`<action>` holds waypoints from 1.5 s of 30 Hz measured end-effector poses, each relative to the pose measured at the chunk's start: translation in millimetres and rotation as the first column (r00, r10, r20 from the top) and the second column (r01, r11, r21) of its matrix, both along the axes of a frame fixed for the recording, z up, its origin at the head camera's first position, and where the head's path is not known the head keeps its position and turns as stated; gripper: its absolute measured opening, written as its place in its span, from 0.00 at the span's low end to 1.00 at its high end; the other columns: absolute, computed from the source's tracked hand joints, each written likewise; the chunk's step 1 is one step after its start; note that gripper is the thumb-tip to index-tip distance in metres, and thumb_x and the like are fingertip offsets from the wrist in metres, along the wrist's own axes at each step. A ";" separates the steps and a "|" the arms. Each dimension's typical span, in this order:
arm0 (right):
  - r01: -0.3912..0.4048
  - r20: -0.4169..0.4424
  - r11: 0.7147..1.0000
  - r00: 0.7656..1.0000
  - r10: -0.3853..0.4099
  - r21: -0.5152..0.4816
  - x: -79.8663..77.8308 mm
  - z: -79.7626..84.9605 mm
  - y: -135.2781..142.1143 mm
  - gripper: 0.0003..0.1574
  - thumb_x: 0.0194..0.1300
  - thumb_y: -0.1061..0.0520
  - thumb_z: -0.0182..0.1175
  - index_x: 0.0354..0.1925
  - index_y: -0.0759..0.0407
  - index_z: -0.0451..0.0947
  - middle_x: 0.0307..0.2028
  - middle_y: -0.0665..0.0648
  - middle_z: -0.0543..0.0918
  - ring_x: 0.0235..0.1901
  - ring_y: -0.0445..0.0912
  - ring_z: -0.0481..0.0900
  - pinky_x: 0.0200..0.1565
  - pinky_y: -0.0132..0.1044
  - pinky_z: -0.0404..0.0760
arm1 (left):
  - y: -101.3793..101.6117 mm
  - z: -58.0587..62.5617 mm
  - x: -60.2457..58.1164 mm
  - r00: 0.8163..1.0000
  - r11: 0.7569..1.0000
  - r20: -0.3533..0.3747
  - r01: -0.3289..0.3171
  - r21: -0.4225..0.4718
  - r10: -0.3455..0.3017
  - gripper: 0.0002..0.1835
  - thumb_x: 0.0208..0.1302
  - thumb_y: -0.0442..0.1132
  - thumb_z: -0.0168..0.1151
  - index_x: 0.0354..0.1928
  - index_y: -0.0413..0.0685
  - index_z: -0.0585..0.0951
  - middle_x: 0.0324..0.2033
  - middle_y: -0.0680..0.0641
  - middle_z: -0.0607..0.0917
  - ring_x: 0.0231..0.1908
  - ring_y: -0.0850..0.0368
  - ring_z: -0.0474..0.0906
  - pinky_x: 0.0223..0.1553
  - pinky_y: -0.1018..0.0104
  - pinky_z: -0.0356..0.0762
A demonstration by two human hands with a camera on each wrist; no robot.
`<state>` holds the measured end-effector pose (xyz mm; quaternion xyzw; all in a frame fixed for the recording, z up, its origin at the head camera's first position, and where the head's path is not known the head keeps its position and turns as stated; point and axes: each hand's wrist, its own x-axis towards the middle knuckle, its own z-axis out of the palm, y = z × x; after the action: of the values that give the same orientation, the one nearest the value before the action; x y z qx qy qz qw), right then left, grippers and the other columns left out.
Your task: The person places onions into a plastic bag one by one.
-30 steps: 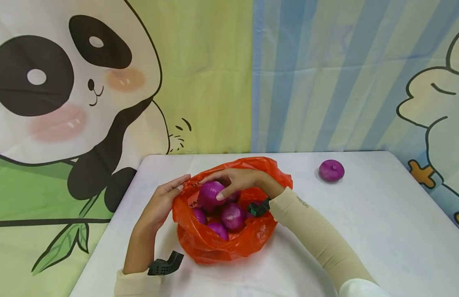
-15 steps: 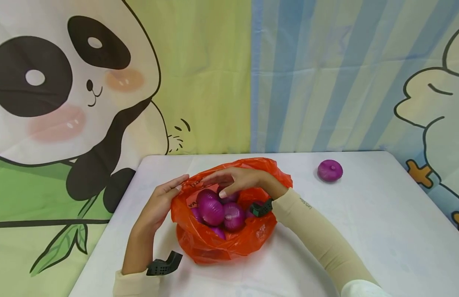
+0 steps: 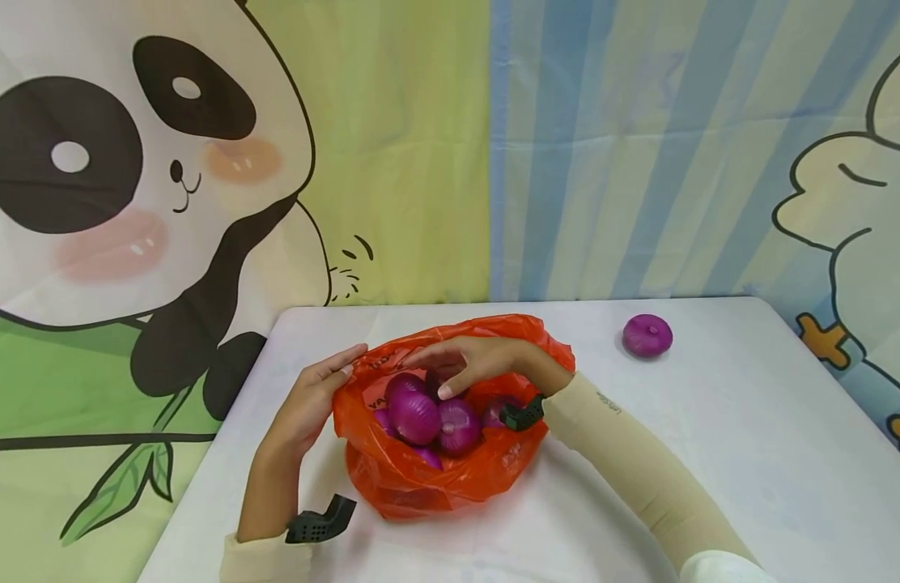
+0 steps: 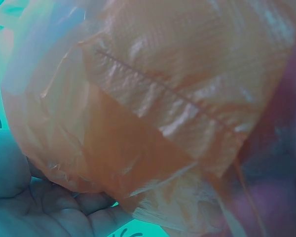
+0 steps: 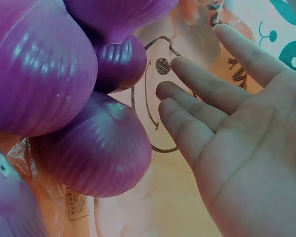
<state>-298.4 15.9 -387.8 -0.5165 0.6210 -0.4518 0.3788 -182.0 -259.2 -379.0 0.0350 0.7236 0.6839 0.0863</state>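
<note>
A red plastic bag [image 3: 435,492] stands on the table with its mouth spread wide, holding several purple onions [image 3: 415,418]. My left hand [image 3: 304,409] holds the bag's left rim, thumb over the edge; in the left wrist view the fingers [image 4: 101,217] lie behind the translucent film. My right hand [image 3: 486,359] reaches into the mouth above the onions, holding nothing. The right wrist view shows its fingers [image 5: 212,89] nearly straight and apart from the onions [image 5: 96,148], over the bag's printed inner wall.
One more purple onion [image 3: 647,335] lies on the white table [image 3: 712,453] at the back right, outside the bag. A patterned cloth with a panda [image 3: 224,210] hangs behind the table.
The onion at my right fingers has dropped lower and nearer onto the others, out of the hand. My right hand has then shifted slightly right. My left hand stays at the rim.
</note>
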 end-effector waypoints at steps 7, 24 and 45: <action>0.036 -0.086 0.999 0.996 -0.035 0.021 5.3 8.7 13.2 0.51 0.64 0.54 0.64 0.75 0.63 0.49 0.72 0.63 0.56 0.70 0.61 0.54 0.68 0.54 0.58 | -2.0 2.7 -0.1 1.000 1.000 -0.026 -0.006 -0.008 0.005 0.24 0.76 0.34 0.39 0.72 0.40 0.63 0.69 0.40 0.65 0.67 0.45 0.63 0.54 0.65 0.74; 0.062 -0.016 0.991 0.998 -0.064 -0.120 20.5 24.4 58.9 0.43 0.70 0.52 0.58 0.74 0.63 0.52 0.71 0.59 0.60 0.71 0.57 0.55 0.68 0.58 0.55 | -3.5 2.1 1.8 1.000 1.000 -0.008 -0.012 0.000 0.012 0.24 0.77 0.34 0.39 0.72 0.40 0.62 0.69 0.41 0.65 0.65 0.46 0.67 0.53 0.62 0.76; 0.229 -0.028 0.918 0.968 -0.251 -0.324 32.0 35.0 138.9 0.37 0.71 0.58 0.53 0.72 0.68 0.55 0.68 0.69 0.64 0.67 0.65 0.59 0.65 0.56 0.61 | -5.5 2.0 2.2 0.999 1.000 -0.039 0.003 -0.003 -0.003 0.24 0.76 0.35 0.39 0.72 0.39 0.63 0.68 0.40 0.66 0.63 0.49 0.70 0.57 0.54 0.70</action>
<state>-266.3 154.7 -352.8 -0.5061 0.6113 -0.5709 0.2105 -179.8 -264.6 -377.0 0.0491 0.7262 0.6818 0.0732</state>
